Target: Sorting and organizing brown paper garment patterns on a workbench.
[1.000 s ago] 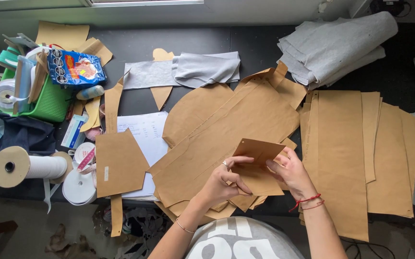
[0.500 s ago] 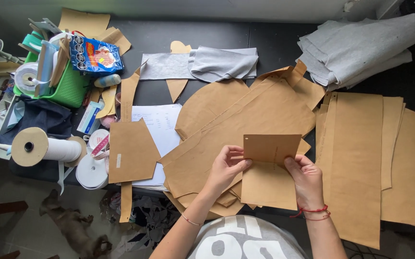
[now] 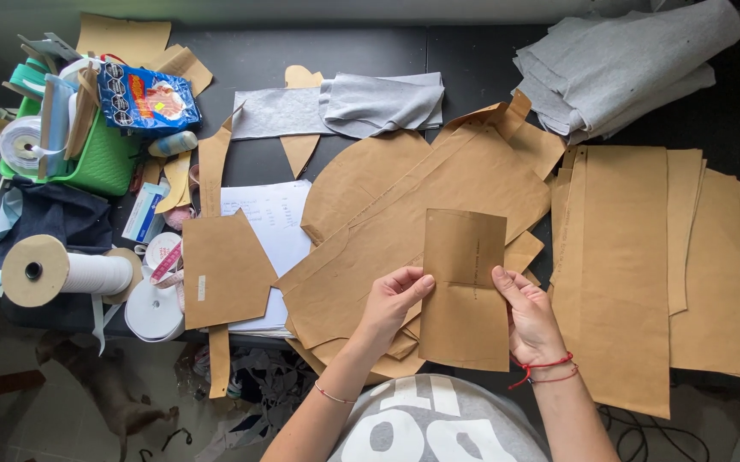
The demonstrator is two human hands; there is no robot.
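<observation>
I hold a small rectangular brown paper pattern piece [image 3: 464, 287] upright in front of me, unfolded, with a crease across its middle. My left hand [image 3: 391, 304] grips its left edge and my right hand [image 3: 528, 316], with red cords at the wrist, grips its right edge. Under it lies a pile of larger curved brown pattern pieces [image 3: 404, 205] on the dark table [image 3: 344, 51].
Long brown paper panels [image 3: 644, 265] lie at right, folded grey fabric [image 3: 627, 68] at the back right, and more grey fabric [image 3: 361, 107] at the back centre. At left stand a green basket [image 3: 104, 158] of supplies, a white ribbon roll [image 3: 62, 274], tape rolls and white sheets [image 3: 271, 222].
The pattern piece has been unfolded from a short folded strip into a taller rectangle. Both hands have shifted down along its side edges.
</observation>
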